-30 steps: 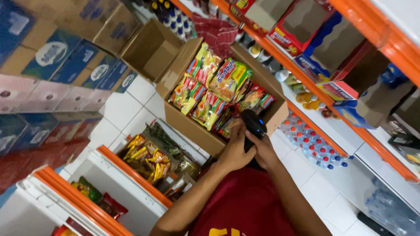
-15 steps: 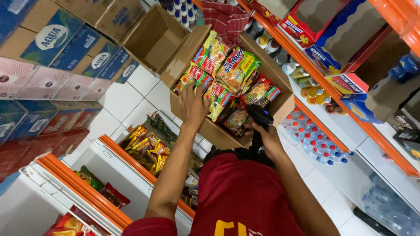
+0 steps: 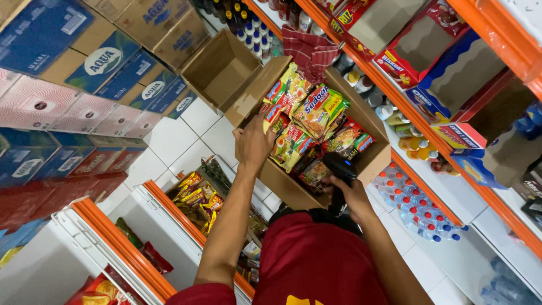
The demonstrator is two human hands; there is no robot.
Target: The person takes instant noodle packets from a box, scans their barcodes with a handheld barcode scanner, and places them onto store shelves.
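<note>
Brown cardboard forms the open box (image 3: 370, 164) that both hands work at; it stands on the white tiled floor (image 3: 169, 135) and is packed with bright noodle packets (image 3: 316, 110) in yellow, red and green. The left hand (image 3: 253, 144) reaches into the box's near side, its fingers curled over the packets at the edge, touching them; whether it pinches one cannot be told. The right hand (image 3: 353, 195) is closed around the grip of a black handheld scanner (image 3: 339, 169), whose head sits just beside the packets at the box's near corner. Beyond the left hand lies a second cardboard box (image 3: 223, 70), open and tilted. Further out from that hand, stacked cartons (image 3: 84, 68) in blue, pink and brown rise in a wall. Below the left forearm an orange-edged shelf (image 3: 169, 209) holds more snack packets. On the right hand's side, small bottles (image 3: 415, 206) with red and blue caps stand on the floor under an orange shelf rack (image 3: 395, 93). A checked red cloth (image 3: 307, 51) hangs beyond the box.
</note>
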